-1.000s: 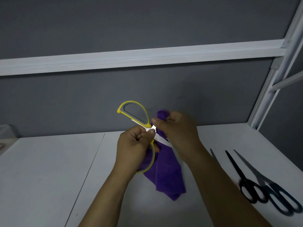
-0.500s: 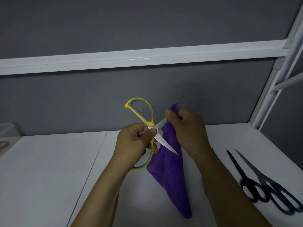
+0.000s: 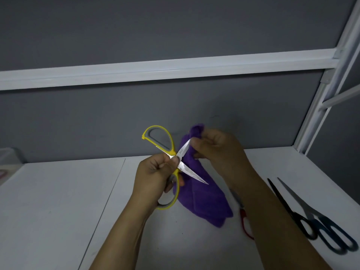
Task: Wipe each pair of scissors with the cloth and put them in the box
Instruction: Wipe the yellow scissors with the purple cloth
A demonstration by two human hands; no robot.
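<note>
forearms: both come in from 6 o'clock and meet over the middle of the flat white tabletop (image 3: 58, 201)
table: matte white, with a thin seam running from 7 o'clock up toward the back edge
black-handled steel scissors (image 3: 290, 211): lying flat at 4 o'clock, tips pointing away from the person
dark-blue-handled steel scissors (image 3: 311, 212): just beside the black pair on the outer side, same direction; handles look like they touch, can't swear to it
red-handled scissors (image 3: 243, 217): on the table, mostly hidden behind the right forearm
left hand (image 3: 153, 176): fingers curled tight around the yellow-and-grey-handled scissors (image 3: 186, 168), thumb on the pivot, held up off the table with blades spread open
right hand (image 3: 220, 152): pinching the purple fluffy cloth (image 3: 204, 199) round the upper blade near its tip
cloth: hangs from that pinch behind the lower blade, bottom corner down by the table
pale container (image 3: 8, 154): at 9 o'clock on the far left edge, too blurry to say more
wall: plain dark grey panel (image 3: 175, 36) behind the table
white metal rail (image 3: 175, 69): runs across the wall
white frame upright (image 3: 314, 117): at 2 o'clock, slanting up from the table's back corner
</note>
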